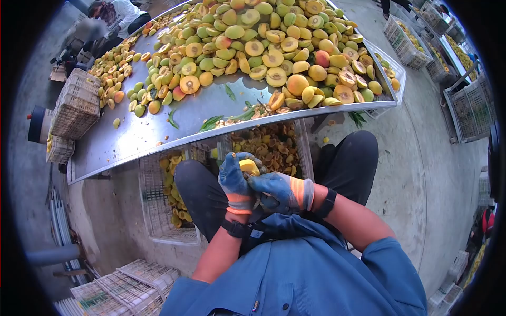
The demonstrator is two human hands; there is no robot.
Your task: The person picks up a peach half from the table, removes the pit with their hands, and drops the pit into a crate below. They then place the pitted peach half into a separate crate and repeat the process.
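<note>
Both of my hands wear blue gloves with orange and grey cuffs and meet above my lap. My left hand (235, 181) is wrapped round a yellow piece of fruit (249, 167). Against its lower right side, my right hand (275, 188) is closed, its fingertips touching the fruit; whatever lies between those fingers is hidden. Beyond my hands, a metal table (124, 139) bears a large heap of whole and halved yellow-green fruit (274, 58).
Under the table edge stand a crate (305, 152) of fruit scraps and another crate (150, 210) with fruit pieces. Stacked crates (79, 100) stand at the left, more crates (126, 287) at lower left. A person (118, 16) sits at the far left.
</note>
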